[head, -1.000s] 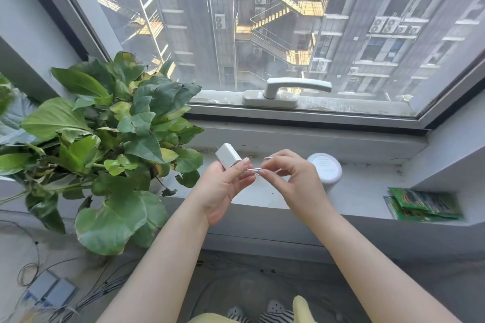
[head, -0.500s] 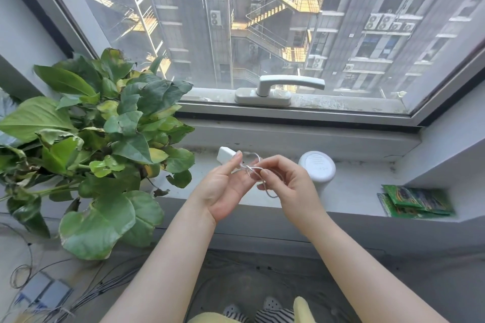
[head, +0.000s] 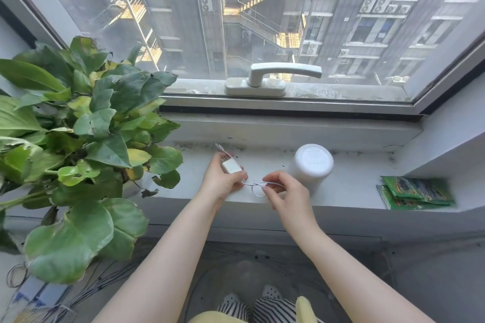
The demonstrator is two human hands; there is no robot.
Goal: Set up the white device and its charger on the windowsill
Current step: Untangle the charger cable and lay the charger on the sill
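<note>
Left hand (head: pixel 223 181) curls around light, rigid charger block (head: pixel 231 166); right hand (head: pixel 284 191) fingertips pinch its thin, floppy cable (head: pixel 256 186); best held by block.

1. The left hand (head: pixel 223 181) is holding the white charger (head: pixel 231 166) above the windowsill (head: pixel 354 183).
2. The right hand (head: pixel 288 193) is pinching the thin white cable (head: pixel 256 186), which is making a small loop between the two hands.
3. The white device (head: pixel 312 162) is standing on the windowsill, just beside the right hand.
4. A leafy plant (head: pixel 86 123) is sitting at the left, and green packets (head: pixel 414 193) are lying at the right.
</note>
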